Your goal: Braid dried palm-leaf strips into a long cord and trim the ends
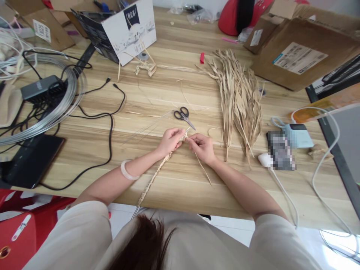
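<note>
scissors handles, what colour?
Black. The scissors lie on the wooden table just beyond both hands, clearest in the head view.

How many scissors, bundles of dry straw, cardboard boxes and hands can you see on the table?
Scissors: 1
Bundles of dry straw: 2
Brown cardboard boxes: 2
Hands, left hand and right hand, both pinching the straw braid: 2
Total: 7

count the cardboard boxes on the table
3. One brown cardboard box lies at the far right, another brown box at the far left corner, and a printed white box stands between them. More may sit beyond the frame.
</note>
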`<state>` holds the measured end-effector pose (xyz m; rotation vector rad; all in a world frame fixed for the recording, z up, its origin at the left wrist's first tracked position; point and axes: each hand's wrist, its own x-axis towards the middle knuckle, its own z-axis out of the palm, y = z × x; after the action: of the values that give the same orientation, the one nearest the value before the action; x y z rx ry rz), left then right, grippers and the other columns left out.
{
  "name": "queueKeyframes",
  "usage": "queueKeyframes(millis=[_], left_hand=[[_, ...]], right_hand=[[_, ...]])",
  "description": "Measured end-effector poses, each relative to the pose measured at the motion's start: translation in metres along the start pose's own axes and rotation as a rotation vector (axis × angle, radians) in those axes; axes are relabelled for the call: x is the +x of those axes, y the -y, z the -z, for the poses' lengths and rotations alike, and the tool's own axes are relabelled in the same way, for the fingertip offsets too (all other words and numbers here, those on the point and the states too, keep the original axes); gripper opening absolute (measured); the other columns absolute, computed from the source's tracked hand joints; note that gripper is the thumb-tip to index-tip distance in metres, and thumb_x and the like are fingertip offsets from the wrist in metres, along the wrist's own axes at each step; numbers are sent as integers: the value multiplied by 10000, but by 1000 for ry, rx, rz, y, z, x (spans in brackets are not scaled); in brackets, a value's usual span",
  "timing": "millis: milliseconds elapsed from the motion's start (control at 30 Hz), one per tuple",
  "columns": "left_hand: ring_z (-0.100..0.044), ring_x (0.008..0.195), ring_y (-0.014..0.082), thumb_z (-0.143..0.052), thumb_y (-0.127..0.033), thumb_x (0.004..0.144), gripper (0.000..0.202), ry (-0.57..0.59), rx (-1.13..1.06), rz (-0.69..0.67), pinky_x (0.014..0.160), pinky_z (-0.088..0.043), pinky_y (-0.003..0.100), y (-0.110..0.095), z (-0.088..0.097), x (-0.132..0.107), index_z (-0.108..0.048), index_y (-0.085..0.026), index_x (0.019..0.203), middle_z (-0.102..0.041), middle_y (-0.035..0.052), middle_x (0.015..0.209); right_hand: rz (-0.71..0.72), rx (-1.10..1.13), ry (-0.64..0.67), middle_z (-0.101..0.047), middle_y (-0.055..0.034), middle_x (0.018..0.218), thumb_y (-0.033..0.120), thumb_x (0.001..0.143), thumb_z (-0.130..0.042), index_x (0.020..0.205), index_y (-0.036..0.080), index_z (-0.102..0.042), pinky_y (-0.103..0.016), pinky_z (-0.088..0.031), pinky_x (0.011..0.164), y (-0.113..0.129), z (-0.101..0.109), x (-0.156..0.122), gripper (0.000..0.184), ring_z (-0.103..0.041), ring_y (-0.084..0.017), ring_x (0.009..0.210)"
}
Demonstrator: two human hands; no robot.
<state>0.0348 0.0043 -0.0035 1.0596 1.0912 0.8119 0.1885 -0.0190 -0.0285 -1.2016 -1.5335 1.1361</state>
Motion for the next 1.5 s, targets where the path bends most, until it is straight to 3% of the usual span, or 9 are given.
queueKeyframes(millis=[167, 467, 700, 933, 1133, 1500], left_hand=[[-307, 340, 16, -714, -462, 697, 370, 47, 20, -26, 341, -188, 175, 1, 0, 1, -578, -119, 666, -404, -75, 417], [-315, 335, 15, -695, -456, 724, 359, 32, -10, -39, 333, -190, 163, 4, 2, 3, -580, -122, 664, -406, -72, 414], [-332, 299, 31, -532, -532, 831, 418, -10, -54, 43, 284, -160, 164, 5, 5, 5, -553, -139, 690, -429, -53, 425], [-327, 308, 23, -683, -472, 735, 364, 49, 13, -9, 310, -195, 159, 7, 5, 5, -591, -122, 691, -429, -65, 388], [-369, 346, 22, -691, -480, 727, 381, 62, -3, -85, 344, -230, 158, 11, 6, 7, -584, -118, 678, -465, -52, 422], [-334, 298, 15, -624, -464, 800, 357, 38, 22, -24, 304, -200, 148, 7, 4, 5, -537, -137, 688, -431, -73, 423]], right_hand=[[26, -20, 19, -553, 23, 519, 434, 837, -573, 738, 167, -594, -219, -347, 448, 1, 1, 0, 286, -439, -75, 437], [7, 2, 34, -526, 28, 498, 472, 826, -578, 712, 168, -567, -220, -317, 433, 4, 2, 1, 326, -396, -70, 428], [-30, 31, 35, -553, 23, 500, 484, 816, -593, 724, 175, -570, -223, -332, 445, 0, 2, 3, 324, -436, -76, 428], [-29, 53, 38, -563, 26, 507, 424, 818, -610, 751, 163, -587, -208, -334, 433, 0, 2, 3, 270, -444, -65, 415], [-47, 81, 58, -590, 12, 554, 425, 813, -618, 797, 158, -604, -212, -369, 430, 0, 1, 3, 268, -485, -77, 430], [22, 38, 53, -588, -1, 600, 395, 857, -565, 758, 156, -618, -231, -388, 520, -2, 2, 5, 264, -478, -86, 518]])
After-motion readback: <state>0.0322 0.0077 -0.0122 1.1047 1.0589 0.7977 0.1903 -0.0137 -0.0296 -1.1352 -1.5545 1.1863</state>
